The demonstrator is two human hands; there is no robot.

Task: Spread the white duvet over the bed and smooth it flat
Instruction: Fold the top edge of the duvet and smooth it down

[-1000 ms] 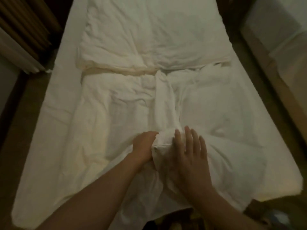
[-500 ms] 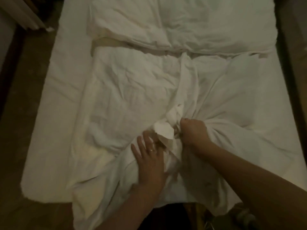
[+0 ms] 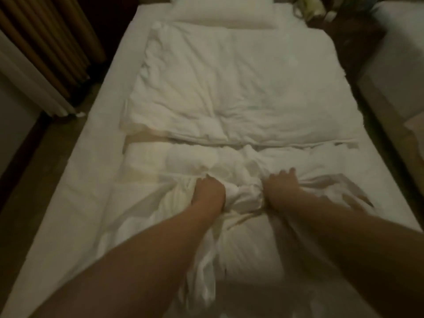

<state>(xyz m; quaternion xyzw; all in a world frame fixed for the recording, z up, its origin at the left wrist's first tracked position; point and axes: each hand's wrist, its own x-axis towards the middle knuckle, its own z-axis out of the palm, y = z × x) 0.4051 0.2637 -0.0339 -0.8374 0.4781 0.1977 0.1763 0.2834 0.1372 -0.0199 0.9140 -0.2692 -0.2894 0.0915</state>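
Between the two fists, a twisted knot of white cloth stands up from the duvet [image 3: 241, 92]; left hand [image 3: 210, 193] and right hand [image 3: 281, 191] flank it, each with fingers curled tight into the fabric, so both are clenched on duvet cloth rather than lying flat. Left-hand fingers [image 3: 206, 180] bury into a gathered fold just left of the knot; right-hand fingers [image 3: 286, 174] dig into the folds on its right, taut creases fanning away from them. Beyond the fingertips, toward the head of the bed [image 3: 75, 180], the bulk of the duvet lies as a thick, doubled pad, its near folded edge running crosswise. Its long axis appears to lie across the mattress, not along it. Nearer than the fingers, loose cloth trails down between the forearms and off the foot of the bed. Bare sheet shows either side of the hands. Both hands sit about equally close to the bunch, neither favoured. Judgement: the coming move turns on drawing the gathered cloth apart sideways and toward the foot. A pillow [image 3: 224, 17] lies farthest from the fingers
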